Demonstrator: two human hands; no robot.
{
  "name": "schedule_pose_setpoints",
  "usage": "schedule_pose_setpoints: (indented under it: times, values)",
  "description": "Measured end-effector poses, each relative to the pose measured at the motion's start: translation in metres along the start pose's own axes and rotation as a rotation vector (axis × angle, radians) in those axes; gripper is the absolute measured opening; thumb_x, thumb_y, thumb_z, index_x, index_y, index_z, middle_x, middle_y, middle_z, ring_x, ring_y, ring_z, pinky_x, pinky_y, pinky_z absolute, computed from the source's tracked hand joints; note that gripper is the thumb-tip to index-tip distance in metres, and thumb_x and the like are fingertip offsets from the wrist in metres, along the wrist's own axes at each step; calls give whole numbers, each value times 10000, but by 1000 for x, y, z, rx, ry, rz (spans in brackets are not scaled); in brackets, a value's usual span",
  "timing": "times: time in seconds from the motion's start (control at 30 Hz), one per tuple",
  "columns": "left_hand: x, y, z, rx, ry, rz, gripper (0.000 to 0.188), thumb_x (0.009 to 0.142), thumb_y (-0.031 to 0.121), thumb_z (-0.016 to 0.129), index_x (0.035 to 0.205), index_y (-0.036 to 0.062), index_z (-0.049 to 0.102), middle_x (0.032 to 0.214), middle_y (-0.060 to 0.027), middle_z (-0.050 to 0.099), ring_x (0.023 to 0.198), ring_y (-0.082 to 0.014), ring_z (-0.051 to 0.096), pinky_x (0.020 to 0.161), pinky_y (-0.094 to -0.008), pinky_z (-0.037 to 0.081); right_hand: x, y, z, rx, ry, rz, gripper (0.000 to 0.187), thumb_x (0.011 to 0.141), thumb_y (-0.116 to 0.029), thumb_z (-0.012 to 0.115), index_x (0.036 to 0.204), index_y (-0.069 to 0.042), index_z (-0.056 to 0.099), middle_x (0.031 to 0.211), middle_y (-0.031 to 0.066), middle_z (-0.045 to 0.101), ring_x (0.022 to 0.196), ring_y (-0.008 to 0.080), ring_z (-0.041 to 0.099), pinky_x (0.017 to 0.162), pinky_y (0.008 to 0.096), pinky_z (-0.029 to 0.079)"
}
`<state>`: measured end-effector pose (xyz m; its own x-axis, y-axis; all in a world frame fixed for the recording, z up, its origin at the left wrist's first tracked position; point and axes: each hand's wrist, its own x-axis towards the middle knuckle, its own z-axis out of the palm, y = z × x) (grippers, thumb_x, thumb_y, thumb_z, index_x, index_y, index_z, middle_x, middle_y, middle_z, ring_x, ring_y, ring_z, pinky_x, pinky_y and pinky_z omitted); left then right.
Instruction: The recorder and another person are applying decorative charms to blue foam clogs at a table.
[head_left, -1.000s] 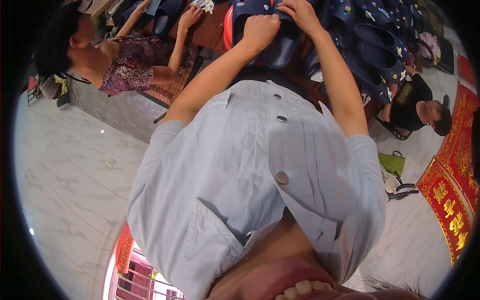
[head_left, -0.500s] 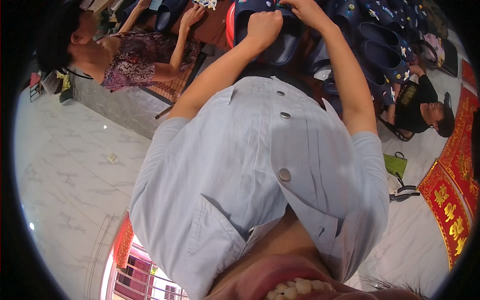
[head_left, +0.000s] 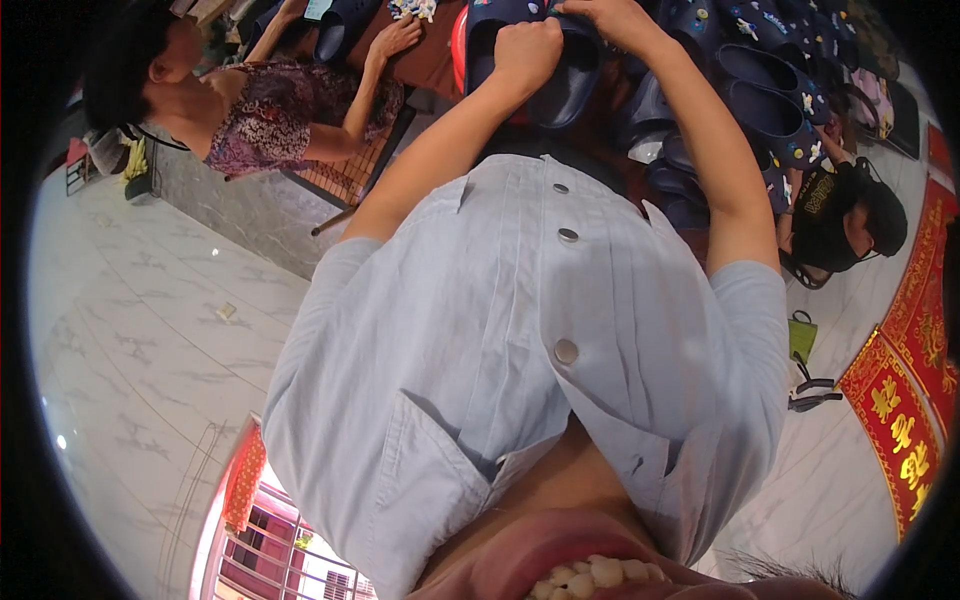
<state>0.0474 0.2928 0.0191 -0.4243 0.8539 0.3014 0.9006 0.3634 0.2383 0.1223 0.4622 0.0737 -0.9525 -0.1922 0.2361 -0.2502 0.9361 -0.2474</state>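
My left hand [head_left: 528,50] is closed over the side of a navy clog [head_left: 565,97] at the top of the view. Just right of it, my right hand [head_left: 615,22] reaches to the upper part of the same clog, fingers bent together at the picture's edge. What lies between those fingertips is hidden. A second navy clog [head_left: 483,40], with small charms on it, sits against the left side of my left hand. Beneath that one shows a bit of a red round rim [head_left: 460,50].
Several navy clogs with colourful charms [head_left: 765,105] are heaped to my right. At the left a person in a patterned top [head_left: 265,115] handles small white pieces [head_left: 413,9]. A person in black [head_left: 840,210] sits beyond the heap. A red banner [head_left: 900,430] hangs at far right.
My right hand has shifted slightly left along the clog, and its elbow has swung outward. The person in black has turned the head down. My left hand stays put.
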Motion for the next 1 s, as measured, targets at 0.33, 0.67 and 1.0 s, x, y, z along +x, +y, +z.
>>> schedule_pose_setpoints:
  times: [0.33, 0.67, 1.0]
  values:
    - [-2, 3, -1, 46, 0, -23, 173, 788, 235, 589, 764, 65, 602, 673, -127, 654, 615, -289, 659, 535, -412, 505, -1, -15, 9, -276, -64, 88, 245, 798, -151, 516, 966, -184, 691, 957, 37, 584, 986, 250, 524, 759, 372, 462]
    - [-5, 5, 1, 30, -13, -32, 153, 792, 221, 596, 781, 69, 603, 667, -129, 650, 628, -287, 662, 546, -410, 508, -7, -12, 21, -423, 54, -54, 236, 845, -187, 614, 1049, -99, 693, 938, 71, 687, 803, 162, 635, 721, 278, 478]
    - [-3, 6, -9, 98, 14, -21, 125, 796, 187, 574, 762, 74, 615, 661, -119, 661, 620, -256, 673, 545, -380, 518, -9, -11, 24, -108, -4, 194, 240, 796, -123, 522, 941, -181, 705, 996, 69, 561, 1017, 283, 492, 825, 378, 434]
